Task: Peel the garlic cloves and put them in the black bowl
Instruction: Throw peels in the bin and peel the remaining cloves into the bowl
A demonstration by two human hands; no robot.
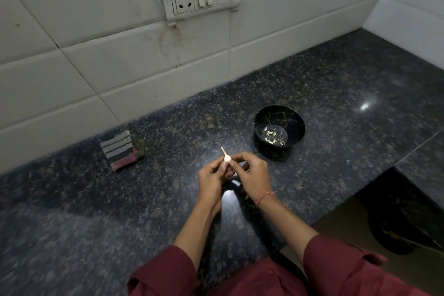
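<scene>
Left hand (211,179) and right hand (252,172) both held one garlic bulb (227,158) over the granite counter (96,211).
The curled fingers of both hands met and pinched the bulb at their tips, and its stem stuck up and to the left, clear of them. The black bowl (276,115) stood near, beyond the right hand and apart from it, with peeled cloves (270,136) in its bottom. A folded striped cloth (119,151) lay well to the left.

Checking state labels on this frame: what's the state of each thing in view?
garlic: stem on, held between both hands.
left hand: grips garlic.
right hand: pinches garlic.
black bowl: upright on counter.
peeled cloves: several, inside black bowl.
cloth: folded, lying on counter.
</scene>
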